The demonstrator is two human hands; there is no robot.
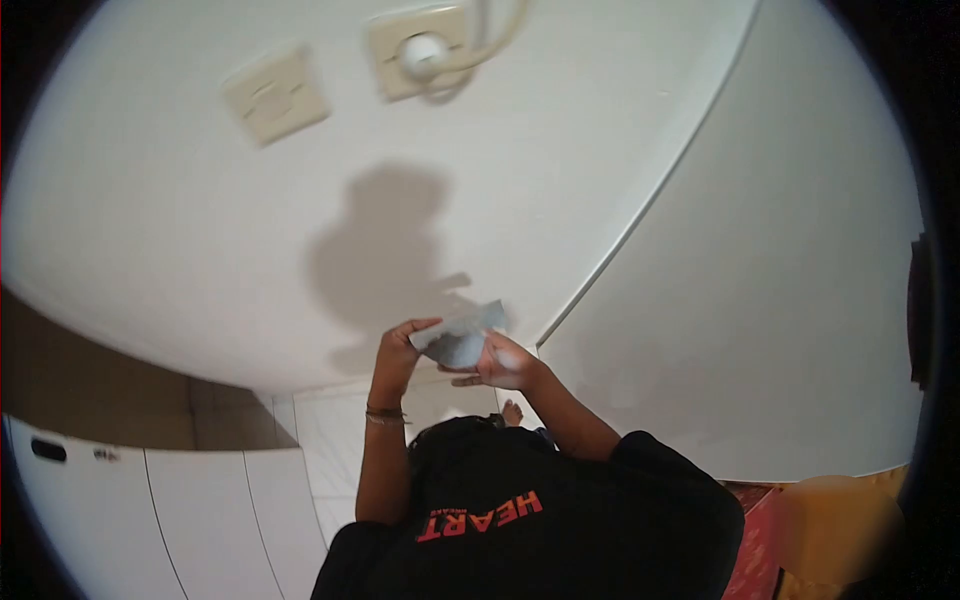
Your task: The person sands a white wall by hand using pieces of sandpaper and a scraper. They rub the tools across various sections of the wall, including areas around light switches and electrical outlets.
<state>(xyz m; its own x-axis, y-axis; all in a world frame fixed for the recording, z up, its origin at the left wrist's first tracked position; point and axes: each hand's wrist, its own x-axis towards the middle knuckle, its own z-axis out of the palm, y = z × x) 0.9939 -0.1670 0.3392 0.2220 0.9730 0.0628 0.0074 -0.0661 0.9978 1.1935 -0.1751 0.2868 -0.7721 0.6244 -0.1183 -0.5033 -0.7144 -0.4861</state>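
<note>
Sheet [462, 338]: thin, pale grey, pointed corner
Left grip [400, 345]: pinching its left edge
Right grip [508, 363]: holding its right side
Ahead: smooth white wall [200, 200]

The grey sheet [457, 346] looks matt, the beige socket [388, 48] smooth plastic.

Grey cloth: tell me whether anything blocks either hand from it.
Nothing visible does: the left hand grips the grey cloth at one end, and the right hand holds it toward the other.
</note>
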